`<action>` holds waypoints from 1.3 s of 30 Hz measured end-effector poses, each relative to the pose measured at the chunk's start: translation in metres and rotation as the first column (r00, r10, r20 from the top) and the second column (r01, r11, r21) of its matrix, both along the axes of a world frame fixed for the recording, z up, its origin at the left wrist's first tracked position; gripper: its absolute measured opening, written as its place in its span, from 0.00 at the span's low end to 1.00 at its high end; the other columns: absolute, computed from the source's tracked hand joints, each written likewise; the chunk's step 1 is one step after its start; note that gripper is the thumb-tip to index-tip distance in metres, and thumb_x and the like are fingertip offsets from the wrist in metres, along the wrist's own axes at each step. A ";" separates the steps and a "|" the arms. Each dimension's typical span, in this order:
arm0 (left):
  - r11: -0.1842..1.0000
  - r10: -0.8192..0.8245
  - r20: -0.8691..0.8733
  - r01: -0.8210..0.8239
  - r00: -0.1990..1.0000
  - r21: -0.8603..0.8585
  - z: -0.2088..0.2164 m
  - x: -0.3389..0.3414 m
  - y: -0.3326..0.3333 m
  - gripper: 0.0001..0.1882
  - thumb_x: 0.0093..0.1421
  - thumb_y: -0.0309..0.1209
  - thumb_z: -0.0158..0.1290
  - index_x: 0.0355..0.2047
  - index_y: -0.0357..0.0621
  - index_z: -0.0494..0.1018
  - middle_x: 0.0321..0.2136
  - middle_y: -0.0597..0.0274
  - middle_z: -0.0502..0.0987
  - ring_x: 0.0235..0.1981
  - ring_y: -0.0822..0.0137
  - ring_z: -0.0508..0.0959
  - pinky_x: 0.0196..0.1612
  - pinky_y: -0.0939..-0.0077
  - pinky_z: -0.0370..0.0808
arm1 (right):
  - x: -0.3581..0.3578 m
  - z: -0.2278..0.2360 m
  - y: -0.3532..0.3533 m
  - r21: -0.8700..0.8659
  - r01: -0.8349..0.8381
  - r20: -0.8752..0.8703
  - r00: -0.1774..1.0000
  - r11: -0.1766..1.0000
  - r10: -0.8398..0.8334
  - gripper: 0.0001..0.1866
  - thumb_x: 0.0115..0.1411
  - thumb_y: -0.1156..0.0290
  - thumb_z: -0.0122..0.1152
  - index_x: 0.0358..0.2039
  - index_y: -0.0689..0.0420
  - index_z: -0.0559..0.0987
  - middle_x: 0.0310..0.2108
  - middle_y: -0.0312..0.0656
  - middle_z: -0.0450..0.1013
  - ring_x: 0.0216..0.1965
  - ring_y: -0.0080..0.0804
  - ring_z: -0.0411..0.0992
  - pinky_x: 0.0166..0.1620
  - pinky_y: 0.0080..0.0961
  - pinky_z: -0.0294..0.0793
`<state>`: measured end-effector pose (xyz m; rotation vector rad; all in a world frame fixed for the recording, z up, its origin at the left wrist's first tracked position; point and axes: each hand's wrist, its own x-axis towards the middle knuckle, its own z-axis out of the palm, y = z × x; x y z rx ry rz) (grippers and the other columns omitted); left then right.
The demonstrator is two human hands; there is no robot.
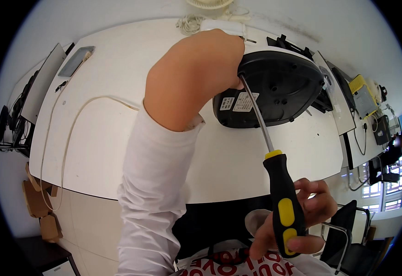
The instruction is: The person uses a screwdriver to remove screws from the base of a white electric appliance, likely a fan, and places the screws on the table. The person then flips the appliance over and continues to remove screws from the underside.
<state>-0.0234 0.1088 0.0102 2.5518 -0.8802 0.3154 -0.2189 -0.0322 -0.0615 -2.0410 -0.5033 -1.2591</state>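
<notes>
Right hand point(316, 214) holds screwdriver point(279, 177); contents of grey tray point(73, 61) unclear.

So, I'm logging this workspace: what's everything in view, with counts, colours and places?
Screwdriver: 1, black and yellow, right of centre
Table: 1, white, centre
Plastic base: 1, black, table's right side
Labels: 2, white, on base
Tray: 1, grey, table's left
Cables: several, off-white, table's far edge and left
Boxes: at least 2, brown, left side
Chair: at least 1, black, lower right
Cabinet: 1, dark, lower left
Edge clutter: too small or cropped to count
Left hand: 1, white-sleeved, at base's left edge
Right hand: 1, bare, on screwdriver's handle
</notes>
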 end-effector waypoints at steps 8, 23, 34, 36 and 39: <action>0.997 -0.033 0.099 0.039 0.995 -0.061 -0.011 0.006 0.002 0.15 0.44 0.30 0.63 0.31 0.34 0.76 0.24 0.48 0.76 0.28 0.52 0.76 0.32 0.66 0.71 | 0.003 -0.003 0.000 -0.003 -0.138 0.112 0.984 0.990 0.138 0.26 0.46 0.64 0.72 0.42 0.31 0.67 0.44 0.37 0.60 0.44 0.38 0.65 0.38 0.28 0.69; 1.000 0.005 0.109 -0.005 0.994 0.001 -0.007 0.003 0.000 0.16 0.44 0.32 0.63 0.31 0.36 0.76 0.24 0.50 0.76 0.29 0.52 0.76 0.33 0.65 0.71 | 0.006 0.000 0.003 0.073 0.041 0.149 0.988 0.996 -0.052 0.23 0.47 0.56 0.70 0.40 0.28 0.68 0.40 0.38 0.57 0.40 0.36 0.65 0.38 0.27 0.70; 1.000 0.002 0.109 -0.006 0.994 0.030 -0.007 0.002 -0.001 0.15 0.44 0.31 0.63 0.30 0.35 0.75 0.26 0.50 0.76 0.31 0.51 0.76 0.34 0.65 0.71 | 0.000 -0.003 -0.006 0.062 -0.125 0.021 0.992 0.990 0.124 0.25 0.50 0.53 0.67 0.46 0.28 0.64 0.46 0.44 0.58 0.51 0.48 0.63 0.50 0.41 0.69; 1.000 -0.004 0.129 0.002 0.992 0.016 -0.009 0.005 0.000 0.15 0.43 0.31 0.63 0.30 0.36 0.76 0.26 0.50 0.77 0.31 0.51 0.76 0.34 0.65 0.71 | -0.003 0.005 -0.009 0.016 -0.035 0.036 0.999 0.999 0.035 0.23 0.50 0.52 0.66 0.45 0.27 0.66 0.45 0.42 0.57 0.49 0.45 0.63 0.47 0.34 0.70; 0.999 0.011 0.119 -0.014 0.993 0.030 -0.009 0.005 -0.002 0.14 0.44 0.31 0.63 0.30 0.37 0.76 0.26 0.51 0.77 0.32 0.52 0.75 0.35 0.65 0.71 | -0.003 0.001 -0.009 0.009 0.023 0.090 0.996 1.000 -0.024 0.22 0.51 0.56 0.66 0.44 0.26 0.67 0.44 0.40 0.58 0.47 0.39 0.65 0.45 0.25 0.71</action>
